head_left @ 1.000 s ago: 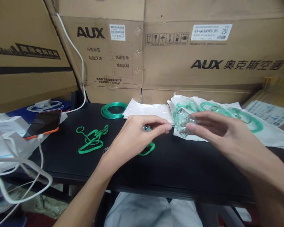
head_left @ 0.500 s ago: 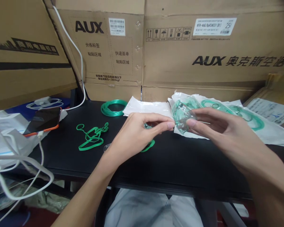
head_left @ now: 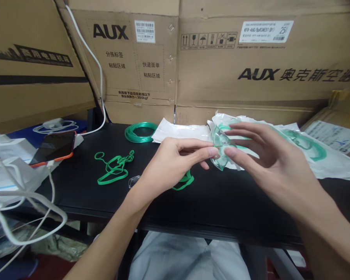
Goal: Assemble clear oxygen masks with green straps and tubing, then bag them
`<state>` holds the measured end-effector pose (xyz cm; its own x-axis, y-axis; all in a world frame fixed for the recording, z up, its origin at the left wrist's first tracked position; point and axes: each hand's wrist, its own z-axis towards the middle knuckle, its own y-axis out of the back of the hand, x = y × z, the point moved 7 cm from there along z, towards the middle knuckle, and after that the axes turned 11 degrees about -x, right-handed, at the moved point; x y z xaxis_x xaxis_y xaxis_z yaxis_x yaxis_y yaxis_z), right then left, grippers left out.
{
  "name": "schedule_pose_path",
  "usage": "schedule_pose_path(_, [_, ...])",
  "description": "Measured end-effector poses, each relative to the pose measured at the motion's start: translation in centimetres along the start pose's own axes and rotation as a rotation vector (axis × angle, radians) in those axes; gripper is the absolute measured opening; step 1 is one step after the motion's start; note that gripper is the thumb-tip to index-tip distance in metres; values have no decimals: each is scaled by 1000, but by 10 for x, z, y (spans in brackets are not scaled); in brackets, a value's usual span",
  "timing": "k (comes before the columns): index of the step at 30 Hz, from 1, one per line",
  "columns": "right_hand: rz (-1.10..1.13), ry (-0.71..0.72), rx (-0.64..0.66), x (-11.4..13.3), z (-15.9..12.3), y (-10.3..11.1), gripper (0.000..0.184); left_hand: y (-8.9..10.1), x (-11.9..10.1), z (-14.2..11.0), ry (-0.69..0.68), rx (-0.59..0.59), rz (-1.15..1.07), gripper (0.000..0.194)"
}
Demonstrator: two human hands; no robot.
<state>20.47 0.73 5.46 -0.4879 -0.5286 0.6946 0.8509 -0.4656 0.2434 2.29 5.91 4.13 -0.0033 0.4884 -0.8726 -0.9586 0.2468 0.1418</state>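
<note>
A clear green-tinted oxygen mask (head_left: pixel 221 146) is held up over the table between my two hands. My left hand (head_left: pixel 182 157) pinches its left edge between thumb and fingers. With the thumb on the near side and the fingers curved over the far side, my right hand (head_left: pixel 268 159) grips the mask's right part. Beneath my left hand a green elastic strap (head_left: pixel 186 182) hangs or lies; its upper end is hidden. Further left on the table lies a tangle of green elastic straps (head_left: pixel 114 169). Next to my left wrist is a small clear piece (head_left: pixel 133 181), partly covered.
Coiled green tubing (head_left: pixel 140 132) and a white pouch (head_left: pixel 182 131) lie at the back. White packages with green tubing (head_left: pixel 306 146) spread across the right. A phone (head_left: pixel 55 147), chargers and white cables (head_left: pixel 51 202) crowd the left. Cardboard boxes (head_left: pixel 210 85) wall the rear.
The mask has turned and come slightly nearer in my hands. My right fingers have lifted and spread over its far side. The strap below my left hand shows more.
</note>
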Motion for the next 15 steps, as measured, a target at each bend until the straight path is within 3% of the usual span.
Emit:
schedule_pose_path(2, [5,94,11,9,-3,-3,37,-2,2,0,24,4,-27,15])
schedule_pose_path(6, [-107,240,-7,20,-7,-4,11,-5,6,0,62,35,-51,18])
schedule_pose_path(15, [21,128,-44,15,-3,0,11,-15,9,-3,126,125,-157,20])
